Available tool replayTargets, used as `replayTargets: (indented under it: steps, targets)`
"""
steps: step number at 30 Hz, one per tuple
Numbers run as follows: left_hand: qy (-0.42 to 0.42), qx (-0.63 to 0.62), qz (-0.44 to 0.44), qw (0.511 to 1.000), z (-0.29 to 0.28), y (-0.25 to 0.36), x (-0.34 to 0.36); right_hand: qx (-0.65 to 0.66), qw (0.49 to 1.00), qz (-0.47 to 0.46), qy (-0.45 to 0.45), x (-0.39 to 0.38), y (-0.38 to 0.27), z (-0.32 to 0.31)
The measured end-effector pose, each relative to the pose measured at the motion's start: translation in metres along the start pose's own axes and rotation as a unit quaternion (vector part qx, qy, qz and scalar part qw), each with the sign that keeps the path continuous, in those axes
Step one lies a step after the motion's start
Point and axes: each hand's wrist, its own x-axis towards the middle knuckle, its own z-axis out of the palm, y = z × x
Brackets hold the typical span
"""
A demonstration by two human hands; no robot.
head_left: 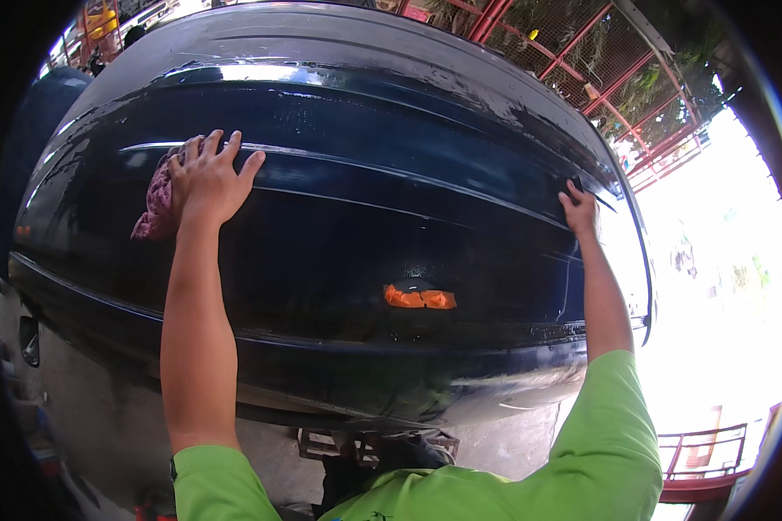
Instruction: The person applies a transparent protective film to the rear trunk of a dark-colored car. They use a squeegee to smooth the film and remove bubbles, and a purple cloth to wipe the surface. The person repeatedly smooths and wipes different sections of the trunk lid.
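A dark blue car body panel (pixel 347 234), wet and glossy in places, stretches across in front of me. My left hand (pixel 208 182) presses a crumpled maroon patterned cloth (pixel 155 207) against the panel near its raised crease line. The fingers spread over the surface, and the cloth bunches out on the left side of the palm. At the panel's far right end, my right hand (pixel 579 211) is closed at the edge, thumb and finger around a small dark piece (pixel 577 184) whose kind I cannot make out. Orange masking tape (pixel 419 298) surrounds a recess low on the panel.
Beyond the panel lies the greyish, dull roof (pixel 321 30). Red metal framing with mesh (pixel 573 56) stands at the back right. A low slatted wooden stand (pixel 317 443) is on the concrete floor (pixel 104 382) below. A red railing (pixel 704 451) is at the lower right.
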Motion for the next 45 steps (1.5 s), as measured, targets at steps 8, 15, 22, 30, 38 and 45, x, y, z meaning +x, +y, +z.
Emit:
replayTargets:
  steps: [8, 15, 22, 30, 38, 45]
  targets:
    - [-0.019, -0.012, -0.008, 1.0, 0.001, 0.008, 0.001, 0.054, 0.974, -0.211, 0.056, -0.032, -0.245, 0.014]
    - [-0.018, -0.009, 0.006, 1.0, -0.001, -0.002, 0.003, 0.125, 0.94, -0.311, -0.057, -0.094, -0.538, 0.006]
    - [-0.041, -0.003, -0.007, 0.999, 0.003, 0.001, 0.003, 0.015, 0.982, -0.181, 0.048, -0.034, -0.169, 0.002]
    - [-0.043, 0.031, -0.012, 0.998, 0.006, 0.006, 0.007, 0.029, 0.99, -0.136, -0.001, -0.008, -0.133, 0.01]
    - [-0.018, 0.066, -0.009, 0.998, 0.016, -0.002, 0.017, 0.103, 0.931, -0.342, -0.074, -0.059, -0.508, 0.032]
    - [-0.014, 0.057, -0.021, 0.998, 0.02, -0.001, 0.017, -0.018, 0.98, -0.193, 0.039, 0.004, -0.05, 0.004]
